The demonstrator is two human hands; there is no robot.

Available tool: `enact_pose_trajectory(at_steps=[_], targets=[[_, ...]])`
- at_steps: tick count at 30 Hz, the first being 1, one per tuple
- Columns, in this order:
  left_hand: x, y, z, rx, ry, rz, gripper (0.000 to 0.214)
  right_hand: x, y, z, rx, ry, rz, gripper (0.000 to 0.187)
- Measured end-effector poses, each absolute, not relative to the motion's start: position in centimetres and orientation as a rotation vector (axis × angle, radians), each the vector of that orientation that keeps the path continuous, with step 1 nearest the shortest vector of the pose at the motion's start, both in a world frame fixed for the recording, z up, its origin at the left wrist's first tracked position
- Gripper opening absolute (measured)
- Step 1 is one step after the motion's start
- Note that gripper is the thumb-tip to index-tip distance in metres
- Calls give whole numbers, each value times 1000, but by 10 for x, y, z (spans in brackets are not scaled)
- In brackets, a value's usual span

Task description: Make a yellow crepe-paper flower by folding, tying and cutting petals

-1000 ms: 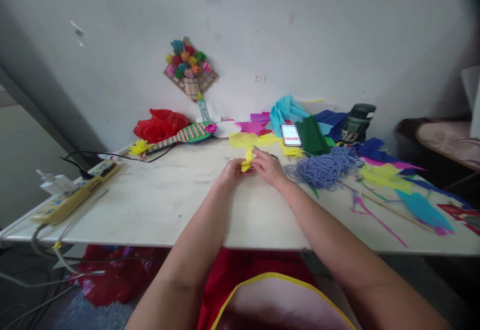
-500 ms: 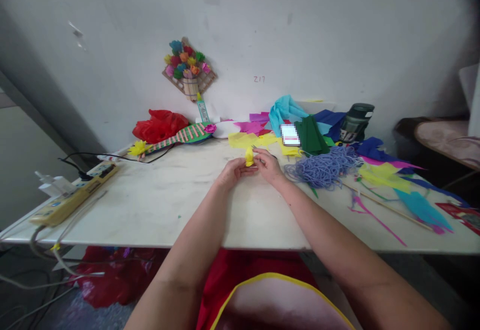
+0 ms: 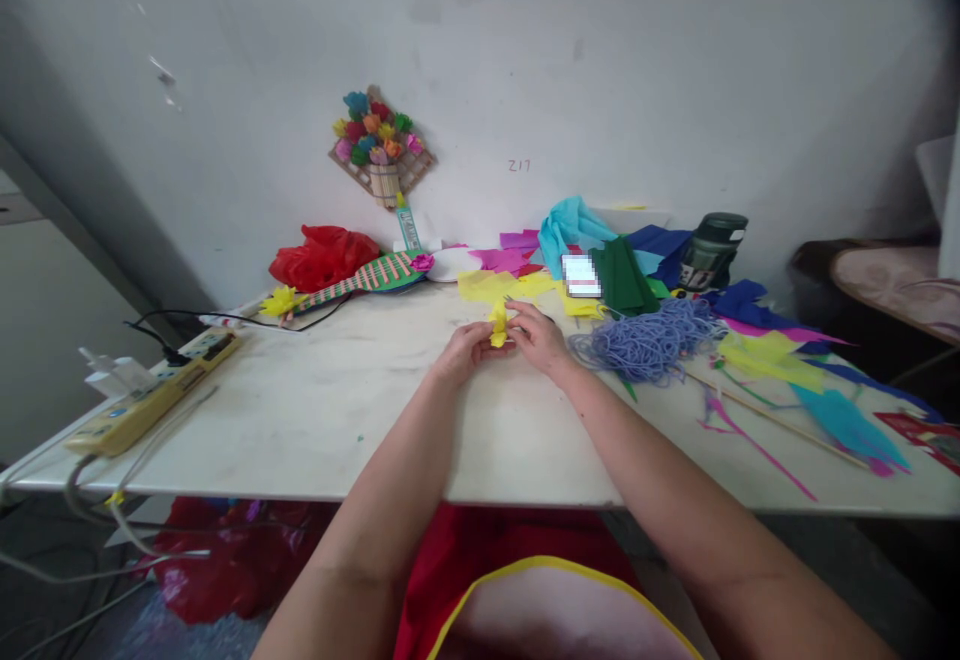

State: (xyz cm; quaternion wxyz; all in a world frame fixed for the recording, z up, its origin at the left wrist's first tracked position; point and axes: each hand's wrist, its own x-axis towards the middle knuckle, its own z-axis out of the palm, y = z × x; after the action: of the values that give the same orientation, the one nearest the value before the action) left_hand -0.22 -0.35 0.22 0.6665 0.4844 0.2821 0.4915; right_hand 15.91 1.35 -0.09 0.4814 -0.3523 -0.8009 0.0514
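Observation:
Just above the middle of the white table, both hands meet around a small yellow paper flower. Its petals are crumpled and spread at top and bottom. My left hand grips it from the left, fingers curled underneath. From the right, my right hand pinches its edge between thumb and fingers. A thin grey tip pokes out above the right fingers and a dark bit shows behind them; too small to name. Beyond the hands lie yellow paper sheets. A tangle of purple cord lies right of my right hand.
Right side: a phone, dark green paper, a dark bottle, a thin stick and paper scraps. Left: a power strip with cables. Behind: a glue bottle, a green striped craft piece and a red bag.
The yellow flower has turned in the fingers, and its petals look more spread than before. Both hands stay in nearly the same place. The view has shifted slightly.

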Motion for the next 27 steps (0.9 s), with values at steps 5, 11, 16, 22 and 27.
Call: enact_pose_trajectory(at_steps=[5, 11, 16, 22, 27], targets=[[-2, -3, 2, 1109, 637, 1097, 35, 160, 16, -2, -884, -1951, 166, 7], [1, -6, 4, 1133, 718, 1102, 30, 157, 21, -8, -883, -1813, 343, 7], [1, -6, 2, 1201, 735, 1073, 32, 158, 21, -7, -926, -1741, 457, 5], [0, -3, -3, 1205, 805, 1117, 38, 160, 24, -9, -899, -1848, 347, 6], [4, -3, -4, 1188, 886, 1164, 38, 160, 26, -13, -897, -1829, 348, 12]])
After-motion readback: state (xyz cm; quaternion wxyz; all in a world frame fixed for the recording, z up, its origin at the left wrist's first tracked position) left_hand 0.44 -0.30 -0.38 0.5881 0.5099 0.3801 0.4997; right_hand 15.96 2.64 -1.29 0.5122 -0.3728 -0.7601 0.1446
